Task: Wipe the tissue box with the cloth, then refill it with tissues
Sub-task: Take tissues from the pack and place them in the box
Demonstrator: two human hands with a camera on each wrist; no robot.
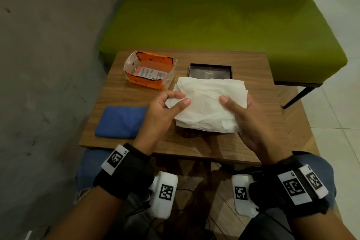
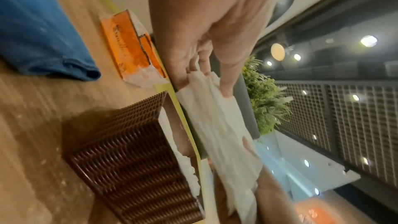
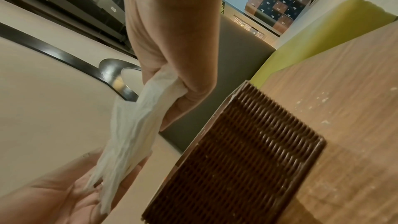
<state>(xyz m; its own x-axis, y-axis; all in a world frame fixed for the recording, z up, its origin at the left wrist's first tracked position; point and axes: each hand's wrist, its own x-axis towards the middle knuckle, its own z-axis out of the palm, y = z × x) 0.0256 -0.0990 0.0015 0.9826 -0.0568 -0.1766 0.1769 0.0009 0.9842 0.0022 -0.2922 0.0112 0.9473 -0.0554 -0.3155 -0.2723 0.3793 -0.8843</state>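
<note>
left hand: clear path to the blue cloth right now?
Probably not yet. The blue cloth lies uncovered on the table just left of the left hand, with nothing between them, but that hand pinches the tissues, held together with the right hand. It must let go first.

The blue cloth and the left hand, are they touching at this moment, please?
Apart: the head view shows the cloth lying on bare table left of the hand.
</note>
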